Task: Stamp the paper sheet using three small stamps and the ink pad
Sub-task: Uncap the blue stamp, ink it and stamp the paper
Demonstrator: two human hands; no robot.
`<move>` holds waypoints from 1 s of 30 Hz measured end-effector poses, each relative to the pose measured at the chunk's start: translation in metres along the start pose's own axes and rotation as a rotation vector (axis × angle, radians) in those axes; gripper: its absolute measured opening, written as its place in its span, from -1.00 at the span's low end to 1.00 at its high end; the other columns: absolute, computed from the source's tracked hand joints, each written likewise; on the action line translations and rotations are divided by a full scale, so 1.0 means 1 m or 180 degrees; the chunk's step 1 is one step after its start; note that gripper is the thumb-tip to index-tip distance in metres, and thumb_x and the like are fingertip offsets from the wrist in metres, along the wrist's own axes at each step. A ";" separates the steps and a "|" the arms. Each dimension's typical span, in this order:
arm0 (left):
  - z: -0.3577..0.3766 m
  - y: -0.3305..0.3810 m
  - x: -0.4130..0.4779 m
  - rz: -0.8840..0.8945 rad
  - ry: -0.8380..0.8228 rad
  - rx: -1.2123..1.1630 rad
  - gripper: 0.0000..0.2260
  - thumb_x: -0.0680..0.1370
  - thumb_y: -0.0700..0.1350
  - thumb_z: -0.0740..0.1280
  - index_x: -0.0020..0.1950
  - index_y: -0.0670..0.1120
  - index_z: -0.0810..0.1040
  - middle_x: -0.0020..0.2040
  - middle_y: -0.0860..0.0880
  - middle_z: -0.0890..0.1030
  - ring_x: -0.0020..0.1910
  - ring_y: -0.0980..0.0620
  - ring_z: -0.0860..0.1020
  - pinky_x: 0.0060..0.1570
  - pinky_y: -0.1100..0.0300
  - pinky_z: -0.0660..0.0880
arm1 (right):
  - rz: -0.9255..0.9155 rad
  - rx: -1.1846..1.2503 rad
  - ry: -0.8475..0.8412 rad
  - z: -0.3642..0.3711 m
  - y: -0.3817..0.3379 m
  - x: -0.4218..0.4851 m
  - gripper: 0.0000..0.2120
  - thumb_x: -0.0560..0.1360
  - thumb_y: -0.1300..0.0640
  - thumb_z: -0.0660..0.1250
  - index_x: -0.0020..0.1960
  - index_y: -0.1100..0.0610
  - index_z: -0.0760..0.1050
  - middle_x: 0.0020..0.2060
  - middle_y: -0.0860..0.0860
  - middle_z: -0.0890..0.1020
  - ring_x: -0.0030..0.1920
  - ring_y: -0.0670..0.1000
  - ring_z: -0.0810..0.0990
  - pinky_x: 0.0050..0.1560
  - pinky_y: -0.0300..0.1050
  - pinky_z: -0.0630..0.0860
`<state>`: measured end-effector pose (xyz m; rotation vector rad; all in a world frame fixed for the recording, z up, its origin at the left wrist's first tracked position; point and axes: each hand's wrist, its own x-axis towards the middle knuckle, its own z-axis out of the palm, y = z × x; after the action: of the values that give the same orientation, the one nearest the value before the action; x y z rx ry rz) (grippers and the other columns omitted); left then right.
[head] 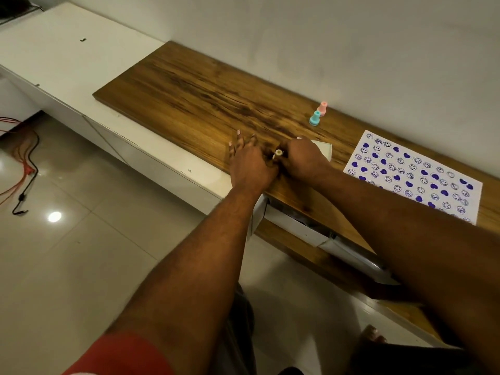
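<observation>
Presently the right hand grips a cream stamp beside the ink pad; left hand lies open, empty. The paper sheet looks nearly filled. Next: probably re-ink and stamp remaining space.

paper sheet: blue-stamped, flat | teal stamp, pink stamp: upright, touching | cream stamp: between hands

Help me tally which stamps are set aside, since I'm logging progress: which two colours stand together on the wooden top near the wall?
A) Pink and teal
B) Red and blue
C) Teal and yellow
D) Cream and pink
A: the pink stamp and teal stamp stand upright side by side near the wall, while the cream stamp sits between the hands.
</observation>
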<state>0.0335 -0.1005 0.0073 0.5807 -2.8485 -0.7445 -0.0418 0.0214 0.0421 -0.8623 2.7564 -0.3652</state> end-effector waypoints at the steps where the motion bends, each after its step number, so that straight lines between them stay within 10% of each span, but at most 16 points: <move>1: 0.000 0.000 0.000 -0.0024 0.0010 -0.0002 -0.70 0.54 0.13 0.42 0.24 0.11 0.67 0.63 -0.08 0.29 0.67 -0.16 -0.07 0.61 -0.17 -0.16 | -0.0039 0.0258 0.0064 -0.001 0.004 -0.001 -0.73 0.60 0.02 0.37 0.24 0.11 0.58 -0.04 0.06 0.66 -0.02 0.07 0.64 -0.01 -0.07 0.53; 9: 0.008 -0.002 0.003 -0.0163 0.0296 -0.0058 -0.61 0.58 0.22 0.35 0.30 0.06 0.63 0.61 -0.07 0.34 0.67 -0.13 0.02 0.62 -0.14 -0.10 | 0.0306 0.0050 0.1247 -0.030 0.049 0.018 -0.62 0.54 -0.03 0.43 0.31 0.09 0.55 0.10 0.12 0.69 0.11 0.17 0.64 0.11 0.00 0.54; 30: 0.017 -0.005 0.011 -0.0487 0.0727 -0.0198 -0.56 0.56 0.19 0.41 0.35 0.00 0.56 0.52 -0.09 0.46 0.63 -0.13 0.18 0.61 -0.09 0.01 | 0.0350 -0.0115 0.0599 -0.026 0.055 0.066 -0.66 0.60 -0.04 0.39 0.20 0.21 0.63 0.06 0.19 0.69 0.07 0.18 0.64 0.05 -0.02 0.54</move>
<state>0.0211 -0.1019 -0.0094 0.8247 -2.5853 -0.7345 -0.1313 0.0313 0.0409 -0.7142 2.9766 -0.3960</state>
